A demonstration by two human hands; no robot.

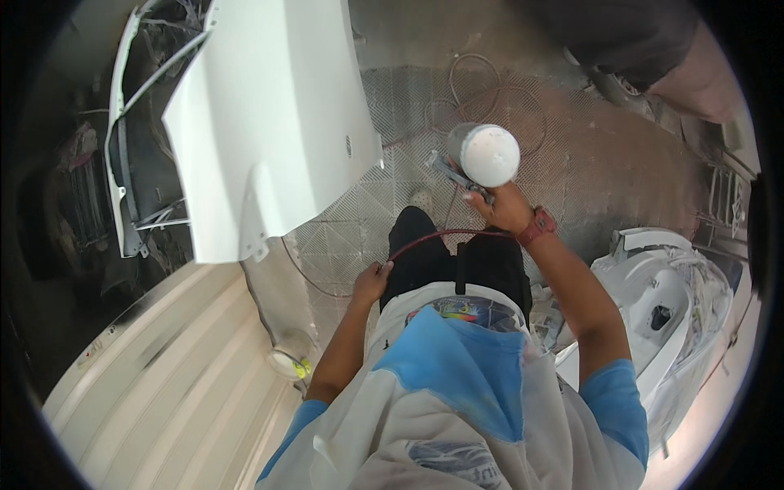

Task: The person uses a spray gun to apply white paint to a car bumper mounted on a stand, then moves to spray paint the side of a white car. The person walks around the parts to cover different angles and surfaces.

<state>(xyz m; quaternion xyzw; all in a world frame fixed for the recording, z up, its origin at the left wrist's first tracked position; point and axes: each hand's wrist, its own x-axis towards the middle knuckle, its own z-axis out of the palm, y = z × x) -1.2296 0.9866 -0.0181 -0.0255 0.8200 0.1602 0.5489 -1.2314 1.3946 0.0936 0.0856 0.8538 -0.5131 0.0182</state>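
A paint spray gun (461, 178) with a round white-topped cup (492, 155) is gripped in my right hand (508, 209), out in front of my right thigh. The gun's nozzle end points up and to the left. A thin red hose (441, 235) runs across my lap from near my right wrist to my left hand (373, 282), whose fingers are closed around it. Ahead and to the left stands a large white curved vehicle panel (265, 106), apart from the gun. My fingers partly hide the gun's handle.
Hose loops (476, 75) lie on the patterned floor (400, 106). A ribbed cream panel (175, 359) and a pale bucket (286, 361) are at lower left. White moulded parts (665, 298) with plastic sheeting lie at right, near a metal rack (723, 196). A dark form (621, 41) at upper right is unclear.
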